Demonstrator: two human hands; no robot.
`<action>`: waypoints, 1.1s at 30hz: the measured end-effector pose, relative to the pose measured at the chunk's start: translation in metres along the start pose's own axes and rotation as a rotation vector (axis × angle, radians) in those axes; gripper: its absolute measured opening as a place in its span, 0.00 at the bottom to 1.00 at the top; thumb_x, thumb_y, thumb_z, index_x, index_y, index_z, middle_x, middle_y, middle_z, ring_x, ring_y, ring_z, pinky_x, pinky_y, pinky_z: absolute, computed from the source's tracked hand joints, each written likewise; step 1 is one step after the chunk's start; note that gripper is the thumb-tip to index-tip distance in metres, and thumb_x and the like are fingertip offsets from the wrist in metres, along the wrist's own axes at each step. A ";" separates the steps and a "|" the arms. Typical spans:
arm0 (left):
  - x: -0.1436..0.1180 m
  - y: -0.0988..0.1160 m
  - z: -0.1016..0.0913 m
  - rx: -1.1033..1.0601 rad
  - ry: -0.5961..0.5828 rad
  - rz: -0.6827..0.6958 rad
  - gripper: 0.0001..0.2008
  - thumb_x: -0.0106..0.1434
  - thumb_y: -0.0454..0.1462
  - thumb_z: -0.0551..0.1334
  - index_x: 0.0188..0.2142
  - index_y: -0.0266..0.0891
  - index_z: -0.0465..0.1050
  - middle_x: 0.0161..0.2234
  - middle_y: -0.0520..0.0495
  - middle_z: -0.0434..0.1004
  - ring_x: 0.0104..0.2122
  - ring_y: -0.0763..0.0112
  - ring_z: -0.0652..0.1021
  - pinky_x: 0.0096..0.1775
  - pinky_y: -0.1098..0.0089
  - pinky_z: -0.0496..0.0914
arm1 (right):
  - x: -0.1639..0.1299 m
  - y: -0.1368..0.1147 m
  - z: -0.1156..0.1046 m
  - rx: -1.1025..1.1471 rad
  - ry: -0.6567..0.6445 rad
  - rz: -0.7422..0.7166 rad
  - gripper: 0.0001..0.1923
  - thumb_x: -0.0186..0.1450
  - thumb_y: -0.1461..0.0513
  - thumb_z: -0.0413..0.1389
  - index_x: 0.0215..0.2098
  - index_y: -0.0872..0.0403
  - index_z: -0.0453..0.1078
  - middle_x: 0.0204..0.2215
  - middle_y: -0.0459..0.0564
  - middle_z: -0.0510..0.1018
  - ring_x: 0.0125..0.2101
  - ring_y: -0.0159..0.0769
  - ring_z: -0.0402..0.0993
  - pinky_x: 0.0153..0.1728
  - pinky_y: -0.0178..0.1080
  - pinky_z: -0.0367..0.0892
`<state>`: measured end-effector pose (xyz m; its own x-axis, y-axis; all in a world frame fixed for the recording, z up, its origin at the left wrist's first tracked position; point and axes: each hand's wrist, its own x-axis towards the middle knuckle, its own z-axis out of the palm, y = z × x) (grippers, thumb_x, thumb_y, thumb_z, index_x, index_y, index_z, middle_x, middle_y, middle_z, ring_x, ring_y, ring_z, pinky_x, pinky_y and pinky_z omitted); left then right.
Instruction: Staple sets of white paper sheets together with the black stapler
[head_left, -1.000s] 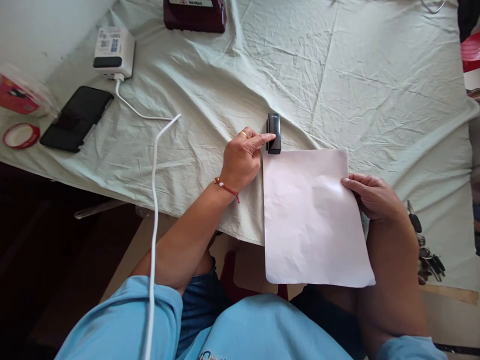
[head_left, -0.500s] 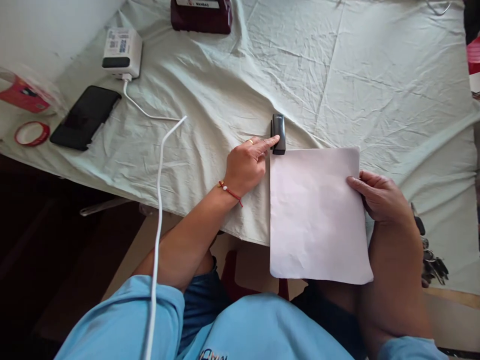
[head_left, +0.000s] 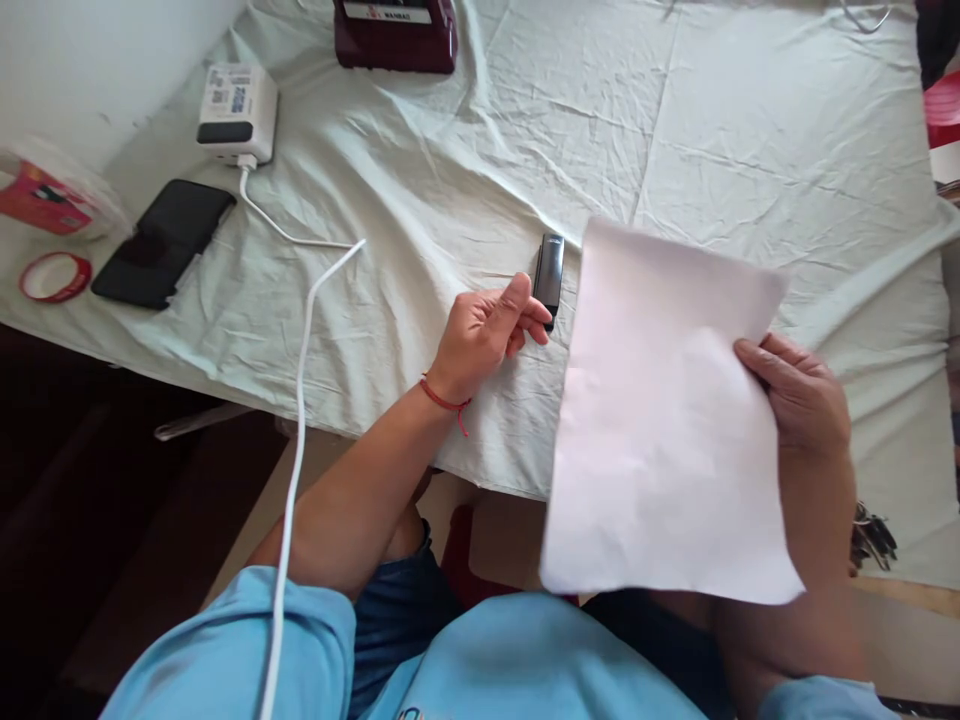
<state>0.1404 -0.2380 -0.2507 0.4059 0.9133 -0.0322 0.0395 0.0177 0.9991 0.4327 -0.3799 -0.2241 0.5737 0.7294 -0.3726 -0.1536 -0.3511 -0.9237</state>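
- Your right hand (head_left: pixel 799 400) pinches the right edge of the paper (head_left: pixel 667 420), thumb on top, other fingers hidden behind the sheet.
- The paper is lifted and tilted, its far corner over the cloth, its near edge hanging past the table edge above your lap.
- Your left hand (head_left: pixel 487 335) is loosely curled, palm turned up, holding nothing; its fingertips sit just beside the near end of the stapler (head_left: pixel 549 275). Can't tell if they touch it.
- The stapler is small and black, lying flat on the tablecloth (head_left: pixel 450 150), just left of the paper's far left corner.
- A red string bracelet (head_left: pixel 442 400) is on your left wrist.
- A white cable (head_left: pixel 300 400) runs from your shoulder up to the middle of the cloth.
- Far left: a phone (head_left: pixel 161 243), a white charger (head_left: pixel 236 110) with its cord, a red tape roll (head_left: pixel 54 277).
- Far edge: a dark red box (head_left: pixel 396 35).
- Near right: keys (head_left: pixel 870 535) beside your right forearm.
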 end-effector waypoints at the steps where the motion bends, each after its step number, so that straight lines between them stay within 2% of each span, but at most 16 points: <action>1: -0.002 0.002 0.001 -0.011 -0.063 -0.018 0.33 0.71 0.64 0.58 0.28 0.39 0.76 0.25 0.45 0.77 0.21 0.74 0.68 0.25 0.67 0.61 | 0.001 0.002 0.005 0.008 -0.006 -0.004 0.14 0.58 0.55 0.72 0.43 0.45 0.84 0.38 0.47 0.87 0.36 0.42 0.85 0.34 0.42 0.82; 3: -0.006 0.003 0.001 0.018 -0.196 -0.030 0.30 0.70 0.60 0.62 0.23 0.40 0.70 0.22 0.50 0.68 0.21 0.75 0.65 0.25 0.67 0.57 | 0.004 0.007 0.011 0.021 -0.009 -0.031 0.15 0.58 0.55 0.73 0.43 0.44 0.83 0.38 0.46 0.87 0.35 0.40 0.85 0.35 0.42 0.82; 5: -0.007 0.002 0.001 0.092 -0.299 -0.027 0.26 0.68 0.52 0.67 0.21 0.41 0.64 0.20 0.54 0.59 0.22 0.75 0.60 0.25 0.68 0.54 | 0.008 0.010 0.013 0.031 -0.006 -0.069 0.14 0.58 0.55 0.73 0.43 0.44 0.83 0.38 0.45 0.87 0.36 0.39 0.85 0.37 0.42 0.82; 8: -0.007 -0.002 0.000 0.162 -0.334 -0.033 0.20 0.66 0.44 0.66 0.21 0.41 0.65 0.21 0.54 0.56 0.23 0.75 0.58 0.26 0.68 0.52 | 0.011 0.013 0.011 0.046 -0.014 -0.118 0.14 0.60 0.53 0.73 0.43 0.45 0.81 0.38 0.45 0.86 0.39 0.40 0.85 0.41 0.43 0.83; 11: -0.005 -0.005 -0.001 0.124 -0.257 -0.058 0.17 0.63 0.45 0.68 0.23 0.40 0.68 0.22 0.54 0.59 0.24 0.75 0.60 0.26 0.69 0.53 | 0.013 0.017 0.011 0.044 -0.069 -0.119 0.19 0.58 0.51 0.74 0.44 0.47 0.80 0.40 0.47 0.87 0.44 0.43 0.85 0.45 0.45 0.83; 16: -0.003 -0.009 0.000 0.112 -0.079 -0.059 0.24 0.57 0.44 0.74 0.21 0.41 0.60 0.22 0.56 0.59 0.25 0.76 0.60 0.27 0.70 0.55 | 0.015 0.023 0.014 0.021 -0.132 -0.087 0.21 0.56 0.53 0.77 0.44 0.48 0.81 0.44 0.49 0.87 0.44 0.43 0.85 0.48 0.47 0.82; 20: 0.000 -0.014 0.004 0.063 -0.017 -0.063 0.11 0.63 0.40 0.68 0.28 0.40 0.70 0.26 0.54 0.70 0.26 0.74 0.67 0.30 0.70 0.64 | 0.017 0.026 0.012 0.024 -0.106 -0.121 0.23 0.55 0.53 0.77 0.47 0.45 0.81 0.45 0.48 0.87 0.49 0.46 0.84 0.54 0.50 0.81; 23: 0.000 -0.017 0.008 0.093 0.022 -0.043 0.04 0.64 0.35 0.66 0.33 0.40 0.72 0.28 0.53 0.73 0.28 0.74 0.72 0.33 0.70 0.68 | 0.019 0.026 0.009 0.017 -0.103 -0.137 0.20 0.56 0.54 0.76 0.46 0.43 0.82 0.47 0.48 0.87 0.52 0.49 0.83 0.54 0.50 0.82; 27: -0.005 -0.018 0.011 0.197 0.129 0.038 0.09 0.63 0.32 0.66 0.39 0.44 0.67 0.29 0.56 0.72 0.27 0.74 0.72 0.35 0.70 0.70 | 0.019 0.025 0.008 0.014 -0.123 -0.136 0.15 0.58 0.55 0.75 0.43 0.42 0.82 0.48 0.48 0.87 0.53 0.50 0.83 0.53 0.52 0.82; 30: -0.008 -0.019 0.011 0.281 0.128 0.119 0.07 0.65 0.32 0.64 0.36 0.44 0.67 0.29 0.56 0.70 0.26 0.76 0.67 0.33 0.70 0.66 | 0.018 0.024 0.009 0.044 -0.098 -0.100 0.17 0.56 0.56 0.76 0.42 0.41 0.82 0.46 0.47 0.87 0.51 0.51 0.84 0.52 0.53 0.83; 33: -0.009 -0.022 0.010 0.247 0.092 0.111 0.05 0.67 0.31 0.61 0.37 0.42 0.75 0.32 0.53 0.76 0.27 0.74 0.70 0.34 0.69 0.67 | 0.018 0.023 0.010 0.074 -0.081 -0.069 0.18 0.54 0.57 0.77 0.42 0.41 0.82 0.45 0.46 0.88 0.49 0.52 0.85 0.52 0.54 0.83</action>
<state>0.1448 -0.2504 -0.2722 0.3359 0.9375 0.0908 0.2258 -0.1737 0.9586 0.4314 -0.3691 -0.2525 0.5189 0.7960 -0.3116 -0.1767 -0.2567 -0.9502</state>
